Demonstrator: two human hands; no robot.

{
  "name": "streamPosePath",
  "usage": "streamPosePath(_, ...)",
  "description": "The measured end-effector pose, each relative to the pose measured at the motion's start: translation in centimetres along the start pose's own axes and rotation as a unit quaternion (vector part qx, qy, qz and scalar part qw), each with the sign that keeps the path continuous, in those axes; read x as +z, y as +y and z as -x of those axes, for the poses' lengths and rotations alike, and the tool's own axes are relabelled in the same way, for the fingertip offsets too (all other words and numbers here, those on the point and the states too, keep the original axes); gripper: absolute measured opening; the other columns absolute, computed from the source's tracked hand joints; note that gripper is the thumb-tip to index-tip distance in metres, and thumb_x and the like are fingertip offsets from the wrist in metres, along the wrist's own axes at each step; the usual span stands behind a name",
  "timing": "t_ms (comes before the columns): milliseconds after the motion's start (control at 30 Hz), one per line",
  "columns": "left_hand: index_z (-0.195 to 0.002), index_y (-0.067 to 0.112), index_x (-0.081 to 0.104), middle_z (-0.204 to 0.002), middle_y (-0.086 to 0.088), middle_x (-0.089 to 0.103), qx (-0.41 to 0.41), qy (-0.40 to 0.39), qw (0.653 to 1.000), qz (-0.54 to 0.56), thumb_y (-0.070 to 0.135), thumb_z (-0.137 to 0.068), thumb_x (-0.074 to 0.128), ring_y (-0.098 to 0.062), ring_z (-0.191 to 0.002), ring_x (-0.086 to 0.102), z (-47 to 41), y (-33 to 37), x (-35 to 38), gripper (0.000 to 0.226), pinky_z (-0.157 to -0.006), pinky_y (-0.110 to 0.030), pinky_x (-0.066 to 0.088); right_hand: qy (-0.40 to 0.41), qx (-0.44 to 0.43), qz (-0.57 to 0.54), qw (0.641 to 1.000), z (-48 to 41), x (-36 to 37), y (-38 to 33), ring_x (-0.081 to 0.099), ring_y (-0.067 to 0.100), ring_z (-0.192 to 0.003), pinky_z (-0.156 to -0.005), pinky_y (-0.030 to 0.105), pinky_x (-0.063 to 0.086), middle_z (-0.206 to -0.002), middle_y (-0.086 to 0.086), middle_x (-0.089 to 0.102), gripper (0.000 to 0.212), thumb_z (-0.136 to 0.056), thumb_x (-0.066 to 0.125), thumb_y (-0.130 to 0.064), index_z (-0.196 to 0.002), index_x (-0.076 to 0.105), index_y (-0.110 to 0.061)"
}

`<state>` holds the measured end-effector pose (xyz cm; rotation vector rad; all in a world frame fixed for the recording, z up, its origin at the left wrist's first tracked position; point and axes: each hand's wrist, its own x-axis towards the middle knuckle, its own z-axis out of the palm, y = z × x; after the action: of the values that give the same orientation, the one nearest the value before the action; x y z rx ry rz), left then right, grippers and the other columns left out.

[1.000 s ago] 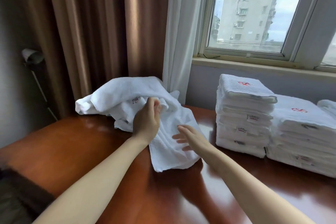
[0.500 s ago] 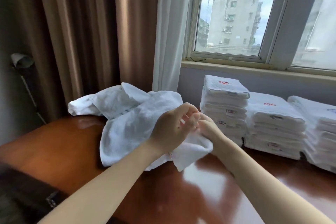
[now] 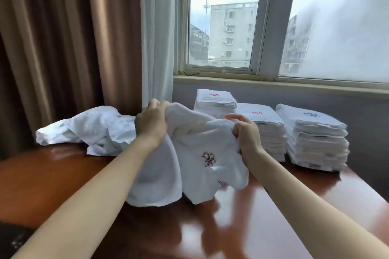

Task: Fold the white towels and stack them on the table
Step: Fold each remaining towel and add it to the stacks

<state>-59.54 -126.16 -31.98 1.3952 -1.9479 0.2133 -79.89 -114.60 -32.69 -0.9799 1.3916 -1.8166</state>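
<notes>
I count two grips, the left grip (image 3: 150, 124) and the right grip (image 3: 246, 134); one unfolded towel (image 3: 195, 143) at centre; and three folded stacks at right: back stack (image 3: 214, 99), middle stack (image 3: 267, 124), right stack (image 3: 315, 136). One loose heap (image 3: 90, 128) at left; its towels I cannot count. One worktop (image 3: 52, 178).

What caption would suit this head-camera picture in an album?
Left hand and right hand grip a white towel over the table, beside three folded stacks.
</notes>
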Motion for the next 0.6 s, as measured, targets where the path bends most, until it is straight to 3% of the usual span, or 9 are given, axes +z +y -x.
streamPosePath(67,-0.133,0.019,0.049,-0.127,-0.013,0.046,-0.047,0.008,0.995,-0.09,-0.002,-0.087,0.047,-0.036,-0.114,0.047,-1.7,-1.1,-1.0,0.05,-0.085,-0.042,0.041,0.016,-0.016,0.004,1.0,0.3,-0.9,-0.6,0.046,0.016,-0.051,-0.046,0.018,0.038,-0.056,0.003,0.054,0.049,-0.046,0.04,-0.01,-0.081,0.072,-0.018)
streamPosePath(133,-0.148,0.02,0.032,-0.142,-0.013,0.034,-0.062,-0.008,0.987,-0.15,0.002,-0.084,0.055,-0.035,-0.125,0.038,-2.1,-1.0,-1.4,0.07,-0.099,-0.043,0.036,0.027,-0.03,0.006,0.999,0.6,-1.6,-1.0,0.043,0.011,-0.045,-0.043,0.017,0.036,-0.051,-0.002,0.051,0.048,-0.047,0.039,-0.01,-0.081,0.072,-0.018)
streamPosePath(200,-0.155,0.021,0.02,-0.151,-0.011,0.026,0.01,-0.007,0.994,-0.109,0.007,-0.081,0.058,-0.033,-0.133,0.03,-1.0,0.5,-0.9,0.084,-0.107,-0.042,0.028,0.029,-0.035,0.007,0.999,0.9,-2.0,-1.2,0.045,0.01,-0.044,-0.041,0.017,0.037,-0.051,-0.003,0.052,0.047,-0.048,0.039,-0.011,-0.082,0.072,-0.018)
streamPosePath(267,-0.153,0.026,0.03,-0.149,-0.004,0.035,0.135,-0.024,0.99,0.023,0.013,-0.081,0.054,-0.029,-0.136,0.031,1.0,3.0,-0.3,0.077,-0.112,-0.041,0.025,0.029,-0.036,0.013,0.999,1.0,-1.8,-1.3,0.048,0.012,-0.05,-0.044,0.017,0.039,-0.057,0.0,0.055,0.047,-0.049,0.04,-0.011,-0.083,0.071,-0.018)
streamPosePath(333,-0.144,0.029,0.046,-0.142,0.002,0.05,0.247,-0.079,0.959,0.111,0.023,-0.085,0.048,-0.02,-0.137,0.037,2.9,5.3,0.2,0.059,-0.117,-0.039,0.019,0.028,-0.039,0.013,0.999,1.1,-1.4,-1.8,0.049,0.017,-0.057,-0.048,0.019,0.041,-0.064,0.004,0.055,0.047,-0.05,0.039,-0.011,-0.084,0.071,-0.018)
streamPosePath(433,-0.138,0.029,0.054,-0.135,0.003,0.061,0.269,-0.105,0.952,0.106,0.026,-0.095,0.049,-0.016,-0.131,0.048,3.2,7.0,0.8,0.043,-0.121,-0.036,0.015,0.034,-0.062,0.0,0.997,0.9,-1.0,-3.2,0.045,0.014,-0.053,-0.047,0.019,0.037,-0.059,0.002,0.051,0.046,-0.052,0.039,-0.01,-0.083,0.072,-0.019)
streamPosePath(533,-0.119,0.03,0.064,-0.123,0.002,0.066,0.209,-0.091,0.971,-0.075,0.028,-0.1,0.04,-0.017,-0.118,0.057,1.3,6.4,0.4,0.031,-0.119,-0.035,0.014,0.047,-0.087,-0.014,0.995,0.4,-0.8,-5.3,0.037,0.011,-0.047,-0.044,0.017,0.031,-0.054,-0.001,0.041,0.043,-0.067,0.038,0.0,-0.085,0.072,-0.02)
streamPosePath(600,-0.126,0.029,0.06,-0.139,-0.002,0.054,0.152,-0.162,0.954,-0.202,0.03,-0.099,0.042,-0.022,-0.132,0.045,0.4,5.1,0.1,0.033,-0.121,-0.044,0.007,0.054,-0.109,-0.03,0.992,-0.2,-0.4,-7.0,0.033,0.008,-0.041,-0.04,0.014,0.027,-0.051,-0.004,0.038,0.048,-0.071,0.035,0.006,-0.086,0.072,-0.02)
